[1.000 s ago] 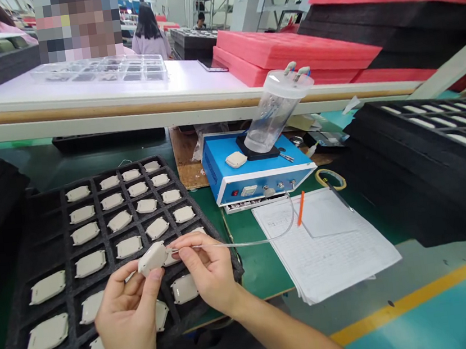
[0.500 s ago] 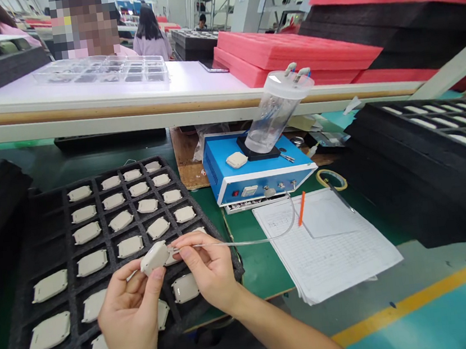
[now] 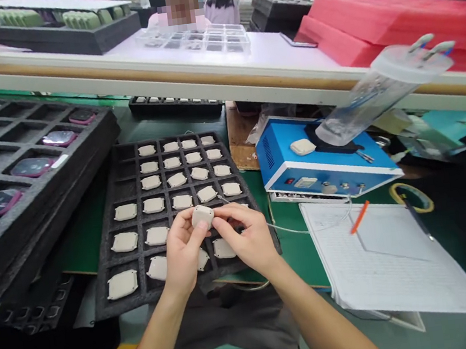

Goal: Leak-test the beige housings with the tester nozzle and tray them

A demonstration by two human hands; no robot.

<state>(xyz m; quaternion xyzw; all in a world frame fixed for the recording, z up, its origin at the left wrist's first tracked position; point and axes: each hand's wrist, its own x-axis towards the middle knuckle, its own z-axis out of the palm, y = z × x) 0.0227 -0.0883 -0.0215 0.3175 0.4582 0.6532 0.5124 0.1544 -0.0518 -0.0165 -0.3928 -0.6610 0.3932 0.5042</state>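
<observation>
A small beige square casing [image 3: 202, 214] with rounded corners is pinched by my left hand [image 3: 182, 248], its flat face turned up towards me. My right hand [image 3: 246, 235] has thumb and fingertips at the casing's right edge. A thin clear tube [image 3: 288, 229] runs into my right hand, and its narrow tip pokes out past the fingers, apart from the casing. Beneath both hands lies a black foam tray [image 3: 120, 171] with many similar casings in its compartments. Some of them are hidden by my hands.
To the right stands a blue box-shaped machine [image 3: 326, 171] carrying a clear cylinder [image 3: 360, 99] and another casing [image 3: 302, 146]. Papers [image 3: 398, 273] with an orange stick [image 3: 359, 216] lie in front. Left, stacked foam trays [image 3: 86, 153] hold purple-rimmed devices. A shelf edge [image 3: 163, 87] crosses behind.
The view has swung left, bringing in the left-hand trays. The casing has turned to face up, and the tube's tip now points away from it while my right fingertips touch its edge.
</observation>
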